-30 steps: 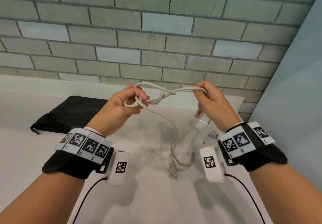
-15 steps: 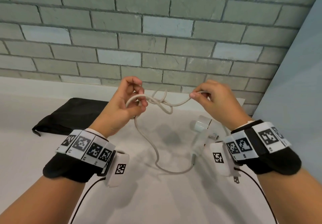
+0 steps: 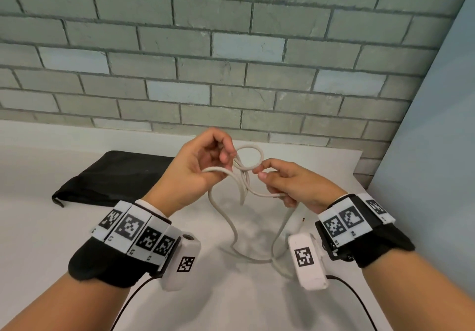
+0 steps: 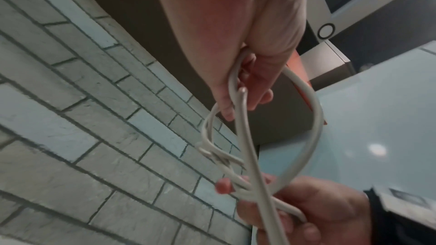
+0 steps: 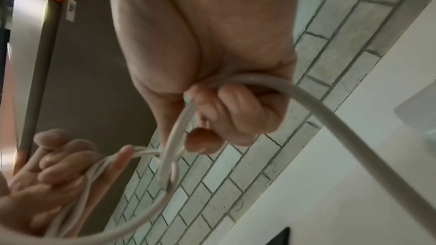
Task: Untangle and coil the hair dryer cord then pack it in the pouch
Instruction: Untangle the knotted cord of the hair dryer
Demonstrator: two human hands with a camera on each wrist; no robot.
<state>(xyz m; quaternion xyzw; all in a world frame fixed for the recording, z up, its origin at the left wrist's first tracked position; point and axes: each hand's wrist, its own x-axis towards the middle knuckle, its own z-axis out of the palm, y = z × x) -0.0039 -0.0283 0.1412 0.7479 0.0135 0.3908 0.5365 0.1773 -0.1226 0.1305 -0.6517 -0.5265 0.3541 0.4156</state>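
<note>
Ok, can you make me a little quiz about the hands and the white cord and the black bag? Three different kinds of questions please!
1. True or false: the black pouch lies flat on the table, on the left hand's side.
2. What are the left hand and the right hand holding? A) the cord B) the pouch C) nothing
3. Fill in the missing word: between the two hands the cord makes a round ____.

Key:
1. True. No hand touches the pouch.
2. A. Both hands grip the cord, up above the table.
3. Loop. The rest of the cord hangs down to the table.
</note>
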